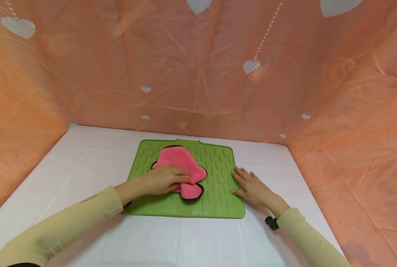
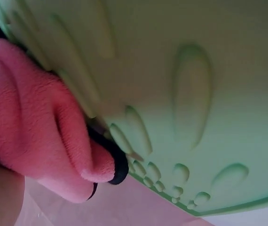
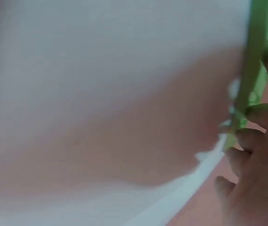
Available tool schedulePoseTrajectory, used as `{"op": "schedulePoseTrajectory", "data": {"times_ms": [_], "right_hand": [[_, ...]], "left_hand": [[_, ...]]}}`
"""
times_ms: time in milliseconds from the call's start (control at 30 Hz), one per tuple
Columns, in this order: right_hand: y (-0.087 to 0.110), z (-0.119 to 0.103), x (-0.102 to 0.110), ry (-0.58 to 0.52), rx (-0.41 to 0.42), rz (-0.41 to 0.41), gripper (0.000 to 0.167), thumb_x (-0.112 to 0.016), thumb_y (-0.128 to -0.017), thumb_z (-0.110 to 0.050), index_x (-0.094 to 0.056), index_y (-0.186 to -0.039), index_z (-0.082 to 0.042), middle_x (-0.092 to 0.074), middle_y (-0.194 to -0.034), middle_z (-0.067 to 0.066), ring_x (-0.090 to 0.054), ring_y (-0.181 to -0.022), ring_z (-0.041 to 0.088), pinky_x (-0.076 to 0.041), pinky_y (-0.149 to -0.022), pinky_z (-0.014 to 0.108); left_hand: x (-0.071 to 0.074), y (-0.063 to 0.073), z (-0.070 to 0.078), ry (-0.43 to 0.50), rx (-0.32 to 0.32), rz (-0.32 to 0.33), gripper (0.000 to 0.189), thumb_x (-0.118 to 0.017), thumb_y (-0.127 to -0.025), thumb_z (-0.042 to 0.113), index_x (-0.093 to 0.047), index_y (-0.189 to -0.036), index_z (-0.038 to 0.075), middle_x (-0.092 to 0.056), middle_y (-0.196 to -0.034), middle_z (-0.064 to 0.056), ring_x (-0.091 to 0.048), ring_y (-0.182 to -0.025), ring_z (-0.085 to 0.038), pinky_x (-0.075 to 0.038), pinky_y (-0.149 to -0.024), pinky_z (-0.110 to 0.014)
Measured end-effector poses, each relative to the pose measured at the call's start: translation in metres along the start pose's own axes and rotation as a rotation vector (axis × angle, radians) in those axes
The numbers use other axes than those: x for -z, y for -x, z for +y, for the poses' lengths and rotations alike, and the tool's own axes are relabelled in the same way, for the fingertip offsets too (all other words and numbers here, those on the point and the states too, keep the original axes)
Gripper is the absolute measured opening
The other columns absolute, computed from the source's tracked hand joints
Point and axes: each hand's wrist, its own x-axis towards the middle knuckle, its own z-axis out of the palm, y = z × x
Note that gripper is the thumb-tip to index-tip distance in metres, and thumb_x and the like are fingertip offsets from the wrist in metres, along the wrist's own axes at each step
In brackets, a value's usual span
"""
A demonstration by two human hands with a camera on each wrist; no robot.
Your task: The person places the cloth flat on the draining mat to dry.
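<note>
A green ridged mat (image 1: 218,200) lies flat on the white table. On its left half my left hand (image 1: 163,180) grips a bunched pink cloth (image 1: 176,157) with black edging. In the left wrist view the cloth (image 2: 40,122) is folded and creased beside the mat's raised ridges (image 2: 193,94). My right hand (image 1: 253,189) rests at the mat's right edge, fingers fairly straight and spread. Seen from the right wrist, the fingers of that hand (image 3: 261,174) touch the green edge (image 3: 251,70).
White cloth covers the table (image 1: 145,241). Orange sheeting with white hearts (image 1: 198,92) stands behind it and along both sides. A small black object (image 1: 272,223) is at my right wrist.
</note>
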Motion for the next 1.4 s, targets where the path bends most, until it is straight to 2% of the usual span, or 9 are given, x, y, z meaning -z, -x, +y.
{"op": "schedulePoseTrajectory", "data": {"times_ms": [200,400,533,633,700,800,967,1233,1400], "right_hand": [[-0.005,-0.01,0.009,-0.069,0.032,0.064,0.066,-0.069,-0.101,-0.033,-0.049,-0.15,0.006,-0.041,-0.158,0.027,-0.041,-0.144,0.048,-0.034,-0.116,0.064],[-0.01,-0.042,0.021,-0.243,0.087,0.117,0.055,-0.07,-0.101,-0.027,-0.056,-0.147,0.001,-0.052,-0.153,0.021,-0.048,-0.141,0.042,-0.04,-0.114,0.058],[-0.016,-0.067,0.02,-0.293,0.158,0.155,0.049,-0.074,-0.098,-0.023,-0.062,-0.142,-0.004,-0.062,-0.143,0.014,-0.056,-0.136,0.036,-0.045,-0.111,0.054],[-0.02,-0.084,0.017,-0.313,0.217,0.186,0.044,-0.078,-0.095,-0.02,-0.067,-0.136,-0.007,-0.067,-0.135,0.008,-0.061,-0.129,0.03,-0.049,-0.108,0.051],[-0.023,-0.093,0.014,-0.328,0.249,0.195,0.041,-0.079,-0.094,-0.018,-0.07,-0.132,-0.008,-0.068,-0.132,0.005,-0.062,-0.126,0.027,-0.05,-0.106,0.048],[-0.025,-0.105,0.01,-0.344,0.273,0.186,0.036,-0.082,-0.091,-0.016,-0.073,-0.125,-0.009,-0.069,-0.127,0.002,-0.063,-0.122,0.023,-0.052,-0.103,0.044],[-0.028,-0.118,0.003,-0.307,0.28,0.175,0.031,-0.086,-0.087,-0.015,-0.075,-0.116,-0.013,-0.07,-0.12,-0.001,-0.064,-0.115,0.018,-0.053,-0.1,0.039],[-0.031,-0.121,-0.006,-0.25,0.273,0.161,0.028,-0.088,-0.085,-0.012,-0.076,-0.11,-0.015,-0.068,-0.114,-0.003,-0.063,-0.109,0.015,-0.054,-0.097,0.035],[-0.032,-0.12,-0.007,-0.235,0.28,0.16,0.024,-0.087,-0.086,-0.011,-0.078,-0.107,-0.017,-0.068,-0.11,-0.005,-0.064,-0.106,0.013,-0.055,-0.095,0.033]], "left_hand": [[0.013,0.01,0.005,0.052,0.037,0.079,0.039,-0.074,-0.098,0.023,-0.07,-0.136,0.017,-0.066,-0.137,-0.005,-0.06,-0.129,-0.027,-0.049,-0.109,-0.048],[0.028,0.023,0.006,0.125,0.08,0.296,0.036,-0.081,-0.091,0.011,-0.074,-0.126,0.009,-0.067,-0.134,-0.01,-0.063,-0.124,-0.029,-0.053,-0.102,-0.05],[0.037,0.036,0.002,0.198,0.178,0.423,0.033,-0.081,-0.089,0.005,-0.074,-0.121,0.005,-0.068,-0.129,-0.009,-0.065,-0.118,-0.028,-0.057,-0.093,-0.046],[0.042,0.047,-0.004,0.244,0.278,0.468,0.03,-0.079,-0.09,0.001,-0.074,-0.119,0.005,-0.069,-0.125,-0.006,-0.068,-0.11,-0.025,-0.058,-0.088,-0.045],[0.044,0.054,-0.009,0.262,0.345,0.465,0.028,-0.078,-0.091,-0.001,-0.074,-0.118,0.005,-0.069,-0.122,-0.005,-0.069,-0.103,-0.023,-0.058,-0.084,-0.047],[0.044,0.063,-0.017,0.293,0.445,0.41,0.027,-0.076,-0.092,-0.002,-0.073,-0.118,0.005,-0.07,-0.119,-0.007,-0.068,-0.093,-0.021,-0.056,-0.077,-0.047],[0.036,0.073,-0.034,0.358,0.588,0.306,0.021,-0.074,-0.095,0.003,-0.073,-0.116,0.004,-0.072,-0.114,-0.012,-0.067,-0.092,-0.022,-0.055,-0.079,-0.047],[0.026,0.072,-0.05,0.482,0.672,0.224,0.013,-0.073,-0.096,0.005,-0.071,-0.108,0.001,-0.073,-0.104,-0.012,-0.069,-0.089,-0.022,-0.055,-0.078,-0.04],[0.026,0.072,-0.051,0.506,0.681,0.194,0.015,-0.072,-0.097,0.007,-0.07,-0.11,0.0,-0.074,-0.105,-0.013,-0.071,-0.095,-0.027,-0.057,-0.081,-0.043]]}}
